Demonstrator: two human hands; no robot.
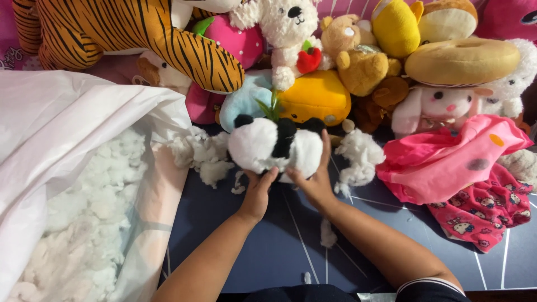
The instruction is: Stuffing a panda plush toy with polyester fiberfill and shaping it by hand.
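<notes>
1. Head view, the hands: the left hand (257,196) cups the underside of a black-and-white panda plush (275,146), fingers curled up against its lower left. The right hand (316,180) grips the toy's right end, thumb and fingers wrapped round the white body. Both hands are closed on the panda; neither is free.

2. Head view, where the toy is: the panda is held just above a dark blue mat (279,235), in front of a heap of soft toys, among them a tiger plush (128,33), a yellow plush (316,95) and a white teddy (288,28). Loose white stuffing (201,154) lies touching it on the left and another clump (358,156) on the right. An open white bag of stuffing (84,212) sits well to the left.

3. Head view, step in hand: I judge the toy is being squeezed and shaped between the palms, already plump. A next move would call for a steady two-handed hold while one hand frees itself to reach the filling.

4. Head view, orientation: the panda's long axis runs left to right across the picture, roughly level. Black ears (243,120) show at the upper left, so the head seems to point left, though the face is hidden. A green sprig (273,106) stands up behind it.
</notes>
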